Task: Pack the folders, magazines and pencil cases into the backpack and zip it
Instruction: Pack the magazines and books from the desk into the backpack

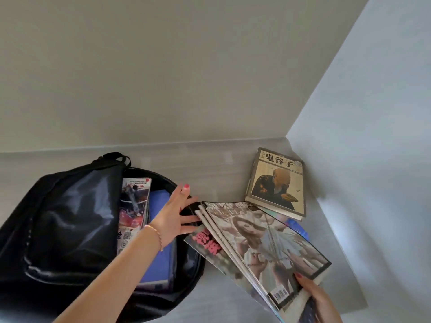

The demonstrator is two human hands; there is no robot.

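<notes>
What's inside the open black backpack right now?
Inside the black fabric backpack: a glossy colourful magazine and a flat blue folder. The left hand and the flap hide whatever else is there.

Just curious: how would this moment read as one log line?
backpack: open, partly packed | right hand: holds magazines | left hand: open at backpack rim | book: on table

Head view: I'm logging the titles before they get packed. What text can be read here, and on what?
"鬼谷子": large title on the yellow book by the wall.
Large red characters on the lower magazine in the fan: partly covered, unreadable.
Masthead of the top magazine: blurred.
Barcode digits on that magazine's near corner: too small.
Print and QR codes on the magazine in the backpack: too small.
</notes>
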